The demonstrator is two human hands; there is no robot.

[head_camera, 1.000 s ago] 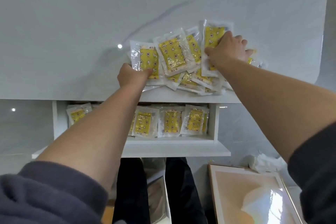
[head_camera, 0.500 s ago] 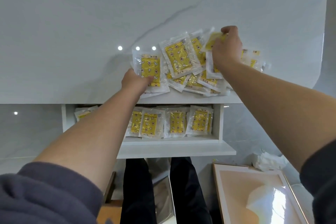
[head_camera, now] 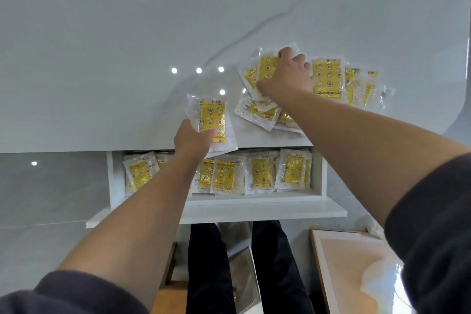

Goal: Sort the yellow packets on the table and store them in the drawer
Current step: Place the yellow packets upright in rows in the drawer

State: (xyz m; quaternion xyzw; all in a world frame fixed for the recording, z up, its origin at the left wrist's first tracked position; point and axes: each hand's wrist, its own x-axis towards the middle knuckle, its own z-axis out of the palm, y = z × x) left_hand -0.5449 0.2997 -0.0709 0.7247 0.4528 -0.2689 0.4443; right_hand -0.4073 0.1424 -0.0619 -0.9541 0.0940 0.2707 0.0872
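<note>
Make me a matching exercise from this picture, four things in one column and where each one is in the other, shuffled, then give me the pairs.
Things
1. left hand
2. right hand
3. row of packets
4. framed board

Places
A. inside the open drawer
B. on the floor, lower right
C. holding a small stack of packets at the table's near edge
D. pressed on the loose pile of packets further back on the table

Pairs: 1-C, 2-D, 3-A, 4-B
</note>
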